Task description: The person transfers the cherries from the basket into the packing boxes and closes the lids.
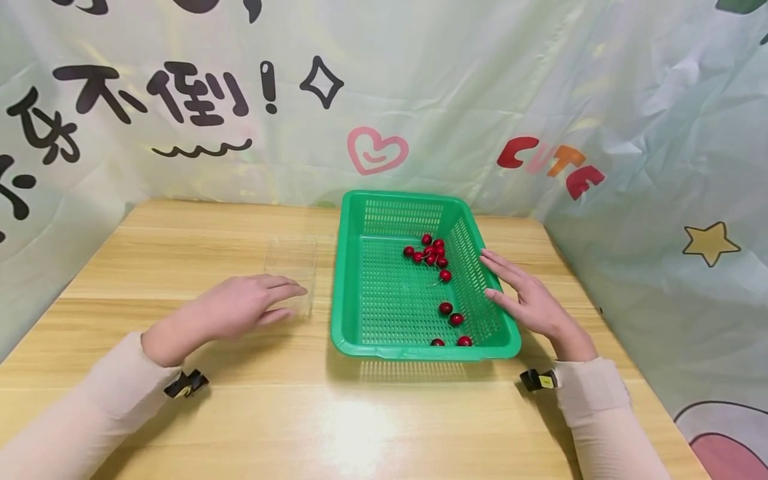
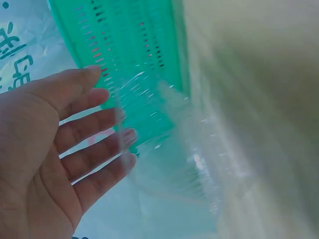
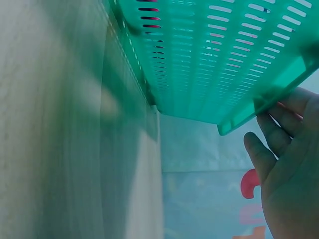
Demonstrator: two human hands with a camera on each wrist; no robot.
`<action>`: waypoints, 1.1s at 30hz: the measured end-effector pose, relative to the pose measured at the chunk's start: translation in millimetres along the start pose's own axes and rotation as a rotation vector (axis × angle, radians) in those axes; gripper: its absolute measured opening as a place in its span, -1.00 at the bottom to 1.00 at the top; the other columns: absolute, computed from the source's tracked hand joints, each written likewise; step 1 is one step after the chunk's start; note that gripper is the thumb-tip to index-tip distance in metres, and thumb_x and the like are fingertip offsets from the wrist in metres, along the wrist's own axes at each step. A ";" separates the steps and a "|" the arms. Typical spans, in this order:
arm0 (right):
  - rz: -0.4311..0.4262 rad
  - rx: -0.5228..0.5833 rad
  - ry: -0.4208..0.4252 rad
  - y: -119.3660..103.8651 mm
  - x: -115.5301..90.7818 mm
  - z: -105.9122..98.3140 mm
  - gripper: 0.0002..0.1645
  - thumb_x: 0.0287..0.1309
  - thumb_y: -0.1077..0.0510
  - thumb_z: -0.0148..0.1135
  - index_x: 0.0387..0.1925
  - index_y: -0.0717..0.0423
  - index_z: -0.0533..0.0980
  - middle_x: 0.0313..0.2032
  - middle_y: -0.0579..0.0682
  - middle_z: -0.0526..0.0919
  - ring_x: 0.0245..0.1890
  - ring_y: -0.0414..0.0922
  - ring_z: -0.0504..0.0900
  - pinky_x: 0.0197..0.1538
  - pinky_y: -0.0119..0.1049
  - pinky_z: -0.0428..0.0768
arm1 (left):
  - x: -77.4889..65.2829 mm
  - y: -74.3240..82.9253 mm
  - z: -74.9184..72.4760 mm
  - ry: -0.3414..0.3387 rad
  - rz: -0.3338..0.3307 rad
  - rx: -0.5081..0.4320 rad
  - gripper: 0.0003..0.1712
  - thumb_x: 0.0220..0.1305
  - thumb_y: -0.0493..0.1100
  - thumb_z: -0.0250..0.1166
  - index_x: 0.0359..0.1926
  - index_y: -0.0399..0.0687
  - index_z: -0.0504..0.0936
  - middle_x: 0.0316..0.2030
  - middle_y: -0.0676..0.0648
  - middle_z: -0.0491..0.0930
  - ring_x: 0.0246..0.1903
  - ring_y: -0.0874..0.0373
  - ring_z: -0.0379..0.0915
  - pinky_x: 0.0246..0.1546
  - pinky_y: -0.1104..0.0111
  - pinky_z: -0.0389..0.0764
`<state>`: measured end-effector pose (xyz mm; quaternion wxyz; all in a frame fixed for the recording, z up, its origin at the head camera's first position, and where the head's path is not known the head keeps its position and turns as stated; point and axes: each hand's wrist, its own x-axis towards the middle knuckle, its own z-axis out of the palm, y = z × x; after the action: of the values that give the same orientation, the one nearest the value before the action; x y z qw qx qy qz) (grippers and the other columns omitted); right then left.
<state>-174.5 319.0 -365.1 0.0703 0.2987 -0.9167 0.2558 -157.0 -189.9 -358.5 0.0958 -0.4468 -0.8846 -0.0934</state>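
In the head view a green plastic basket [image 1: 343, 280] with slotted walls stands on the table, several red cherries [image 1: 445, 308] lying along its right side. My right hand [image 1: 531, 300] is at the basket's right rim, fingers extended against it; the right wrist view has the fingertips right at the rim's underside. To the left of the basket sits a clear plastic box [image 1: 292, 257], see-through and faint. My left hand [image 1: 243, 307] reaches over its near end with fingers loosely extended. The left wrist view puts those fingertips by the box's edge [image 2: 120, 134], holding nothing.
A wood-grain table [image 1: 258, 427] carries everything, with a bright glare spot near its front. Behind and to the right hangs a pale printed cloth [image 1: 444, 87] with lettering, a heart and a star. Each sleeve cuff has a black strap device [image 1: 186, 384] beside it.
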 end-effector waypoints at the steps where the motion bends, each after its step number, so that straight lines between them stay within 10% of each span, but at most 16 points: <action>1: 0.009 0.009 0.000 0.7 0.5 0.4 -0.25 0.32 0.12 0.20 0.46 0.07 0.19 0.48 0.01 0.11 0.44 0.11 0.11 0.26 0.32 0.17 | 2.8 -0.8 -2.1 0.011 0.001 0.004 -0.55 0.31 -0.05 0.30 0.16 -0.13 0.59 0.04 -0.15 0.61 0.03 -0.08 0.56 -0.07 0.02 0.59; 11: 0.016 -0.004 -0.012 4.9 4.1 -0.1 -0.27 0.32 0.10 0.20 0.45 0.07 0.22 0.47 0.02 0.15 0.43 0.12 0.13 0.24 0.33 0.20 | 48.8 -5.8 -29.3 0.089 -0.024 -0.020 -0.53 0.37 -0.01 0.23 0.20 -0.14 0.54 0.09 -0.18 0.57 0.10 -0.12 0.49 0.05 -0.03 0.51; 33: -0.029 -0.023 0.005 5.7 5.4 -0.3 -0.28 0.28 0.13 0.24 0.43 0.09 0.26 0.44 0.04 0.21 0.42 0.10 0.17 0.24 0.29 0.25 | 186.2 -10.0 -54.0 -0.060 -0.216 -0.300 -0.33 0.42 0.21 0.09 0.42 0.02 0.31 0.31 0.00 0.38 0.20 0.03 0.38 0.22 0.12 0.36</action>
<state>-182.3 320.4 -365.8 0.0796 0.3103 -0.9150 0.2451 -268.8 -65.4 -260.1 -0.0087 -0.3612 -0.9060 -0.2206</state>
